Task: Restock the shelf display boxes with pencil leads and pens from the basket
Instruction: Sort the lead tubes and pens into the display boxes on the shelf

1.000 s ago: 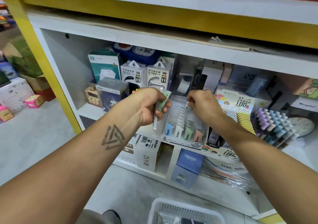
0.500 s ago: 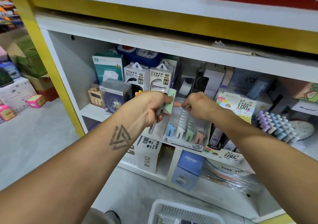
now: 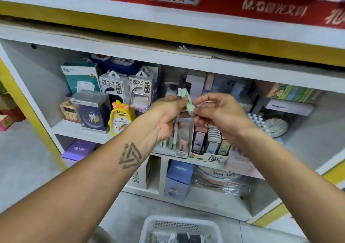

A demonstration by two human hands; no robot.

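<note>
Pencil-lead case (image 3: 188,102), a slim mint-green packet with faint print on its face, is held up in front of the shelf, tilted with its top leaning left, and is pinched between both hands. The left hand (image 3: 166,116) curls its grip round a white pen (image 3: 176,123) that stands nearly upright with dark lettering down its barrel, and its fingertips also meet the upper end of the green case. The right hand (image 3: 217,112) pinches the lower right end of the case with thumb and forefinger, the other fingers loosely bent. Directly below the hands, on the white shelf board (image 3: 214,163), sits a clear display box (image 3: 180,146) marked 2B, with pale green and pink lead cases upright in it, and touching its right side a cardboard display box (image 3: 209,156) packed with rows of dark and pastel cases. Left of these stand a yellow chick clock (image 3: 121,119) and two power bank packs (image 3: 128,87); further right lies a round clock (image 3: 276,128). The shelf above hangs low over the hands, leaving a shallow gap over the display boxes, and a yellow upright (image 3: 28,112) closes the left side. A white basket (image 3: 182,228) rests on the floor at the bottom edge, between the forearms, with dark and light items inside too blurred to name.
</note>
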